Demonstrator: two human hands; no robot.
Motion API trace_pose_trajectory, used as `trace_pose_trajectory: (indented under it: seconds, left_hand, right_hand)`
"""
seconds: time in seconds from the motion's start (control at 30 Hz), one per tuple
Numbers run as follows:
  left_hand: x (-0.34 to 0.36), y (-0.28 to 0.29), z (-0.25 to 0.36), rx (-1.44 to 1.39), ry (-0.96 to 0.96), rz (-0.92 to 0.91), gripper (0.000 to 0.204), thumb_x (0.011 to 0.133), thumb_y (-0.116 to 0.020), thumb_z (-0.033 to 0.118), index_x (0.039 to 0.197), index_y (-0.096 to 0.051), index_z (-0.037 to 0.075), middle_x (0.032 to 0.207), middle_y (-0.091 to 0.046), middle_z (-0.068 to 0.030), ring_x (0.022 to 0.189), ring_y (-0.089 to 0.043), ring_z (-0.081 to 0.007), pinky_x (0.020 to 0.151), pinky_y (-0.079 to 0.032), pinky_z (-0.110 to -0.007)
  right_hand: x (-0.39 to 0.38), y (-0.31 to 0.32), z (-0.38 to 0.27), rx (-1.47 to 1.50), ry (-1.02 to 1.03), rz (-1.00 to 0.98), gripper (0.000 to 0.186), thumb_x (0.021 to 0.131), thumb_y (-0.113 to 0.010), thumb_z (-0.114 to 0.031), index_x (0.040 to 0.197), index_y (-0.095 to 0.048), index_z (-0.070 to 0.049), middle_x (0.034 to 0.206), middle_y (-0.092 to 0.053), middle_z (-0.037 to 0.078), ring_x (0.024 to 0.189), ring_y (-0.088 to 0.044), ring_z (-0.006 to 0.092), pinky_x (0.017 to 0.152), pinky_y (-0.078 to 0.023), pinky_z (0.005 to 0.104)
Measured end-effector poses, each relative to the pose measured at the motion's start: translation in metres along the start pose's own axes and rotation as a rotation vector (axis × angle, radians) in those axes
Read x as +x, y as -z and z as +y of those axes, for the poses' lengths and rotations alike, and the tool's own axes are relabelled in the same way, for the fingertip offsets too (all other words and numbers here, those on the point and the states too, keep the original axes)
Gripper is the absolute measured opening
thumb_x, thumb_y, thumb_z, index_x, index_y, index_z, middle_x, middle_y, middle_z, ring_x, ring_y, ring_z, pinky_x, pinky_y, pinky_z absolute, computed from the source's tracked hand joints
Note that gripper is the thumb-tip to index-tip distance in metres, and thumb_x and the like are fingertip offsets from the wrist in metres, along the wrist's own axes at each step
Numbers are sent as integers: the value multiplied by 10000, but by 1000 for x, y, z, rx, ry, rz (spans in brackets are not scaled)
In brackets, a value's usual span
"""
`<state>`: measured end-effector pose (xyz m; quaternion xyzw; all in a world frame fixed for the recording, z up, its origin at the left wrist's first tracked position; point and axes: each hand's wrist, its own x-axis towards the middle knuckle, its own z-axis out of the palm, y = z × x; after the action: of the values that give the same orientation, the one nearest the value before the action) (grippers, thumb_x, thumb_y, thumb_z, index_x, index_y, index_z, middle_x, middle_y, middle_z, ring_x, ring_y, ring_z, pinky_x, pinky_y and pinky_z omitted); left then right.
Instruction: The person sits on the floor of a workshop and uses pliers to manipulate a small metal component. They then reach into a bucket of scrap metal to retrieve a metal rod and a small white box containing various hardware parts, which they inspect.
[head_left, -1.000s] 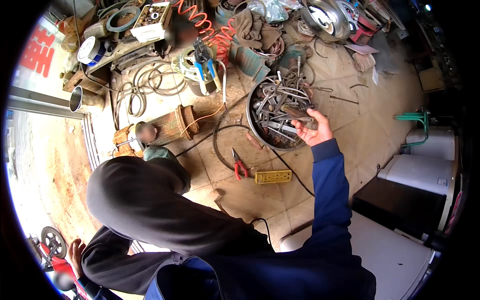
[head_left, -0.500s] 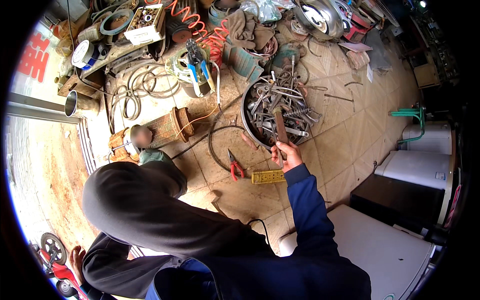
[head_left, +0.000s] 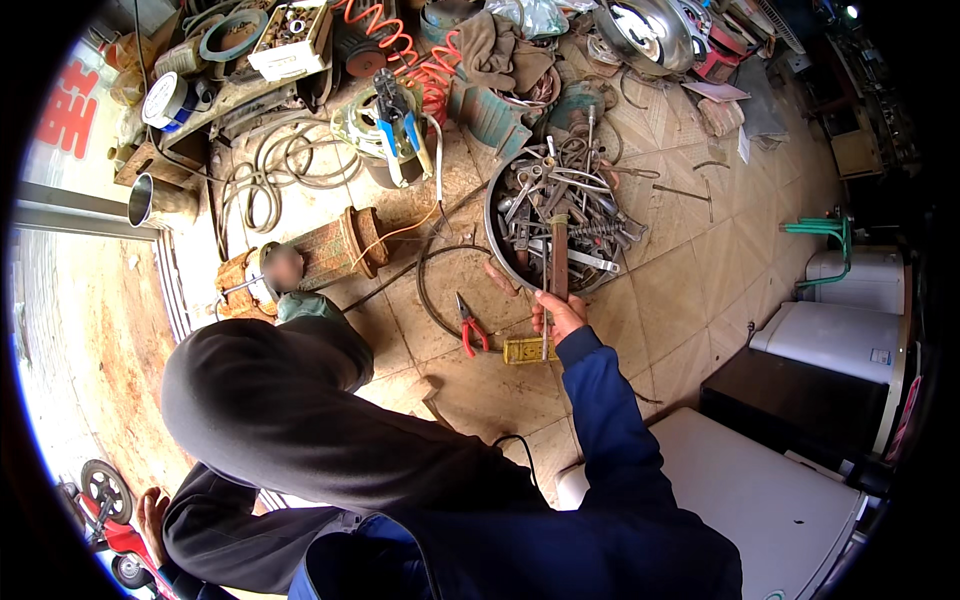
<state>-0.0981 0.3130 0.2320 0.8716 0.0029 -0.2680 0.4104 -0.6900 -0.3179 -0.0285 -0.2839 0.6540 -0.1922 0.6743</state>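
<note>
My right hand [head_left: 562,314], in a dark blue sleeve, is closed around a long tool at the near rim of a round metal basin [head_left: 491,236]. A flat brown bar [head_left: 559,262] reaches from the grip over the basin, and a thin metal rod [head_left: 545,346] runs beside it and out below my fingers; its exact kind is unclear. Heaped inside the basin are wrenches and other metal hand tools [head_left: 545,190]. Far to the lower left, my left hand [head_left: 152,522] rests against a dark trouser leg, fingers stretched out and holding nothing visible.
A person in a dark hood [head_left: 260,390] crouches close in front, beside a rusty cylindrical motor [head_left: 335,250]. Red-handled pliers [head_left: 470,328] and a yellow perforated piece [head_left: 522,351] lie on the tiles. Coiled black cable [head_left: 265,185] spreads beyond. White appliances [head_left: 840,335] stand right.
My right hand has shifted slightly left and nearer, with the long tool turning more upright in the picture. The thin rod now shows apart from the brown bar. My left hand stays put.
</note>
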Motion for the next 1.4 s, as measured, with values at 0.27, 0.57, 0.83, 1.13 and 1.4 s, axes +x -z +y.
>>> trace_pose_trajectory:
  seconds: [0.27, 0.57, 0.83, 1.13, 1.4]
  left_hand:
    - [-2, 4, 0, 5, 2, 12, 434, 1024, -648, 353, 1238, -633, -25, 1182, -673, -113, 986, -659, -212, 869, -546, -330]
    - [-4, 6, -4, 5, 9, 13, 429, 1022, -654, 350, 1231, -636, -24, 1174, -676, -111, 975, -658, -207, 862, -546, -327]
    - [4, 14, -8, 54, -16, -39, 549, 1025, -623, 426, 1326, -592, -32, 1252, -657, -141, 1027, -669, -255, 929, -534, -382]
    - [4, 18, -12, 45, -14, -31, 552, 1027, -617, 428, 1333, -589, -30, 1270, -649, -150, 1045, -669, -262, 939, -533, -390]
    - [4, 18, -10, 56, -15, -43, 535, 1027, -621, 424, 1325, -596, -20, 1271, -648, -143, 1043, -668, -257, 937, -534, -385]
  right_hand:
    - [0, -2, -2, -13, 3, -11, 249, 908, -758, -237, 1008, -668, -27, 812, -670, 73, 648, -640, 194, 574, -533, 359]
    - [-1, -4, -2, 0, 13, 6, 246, 905, -761, -229, 1008, -672, -24, 811, -672, 75, 651, -642, 193, 578, -533, 358]
    - [1, -4, 0, 4, 16, 8, 239, 904, -759, -222, 1008, -667, -28, 805, -673, 71, 653, -642, 192, 578, -537, 355]
    - [3, -4, 3, 22, 25, 12, 224, 908, -756, -220, 988, -669, -30, 803, -671, 67, 644, -640, 187, 572, -539, 347]
    - [3, -4, 3, -7, 19, 4, 246, 916, -754, -249, 989, -668, -30, 814, -672, 64, 667, -649, 187, 581, -546, 349]
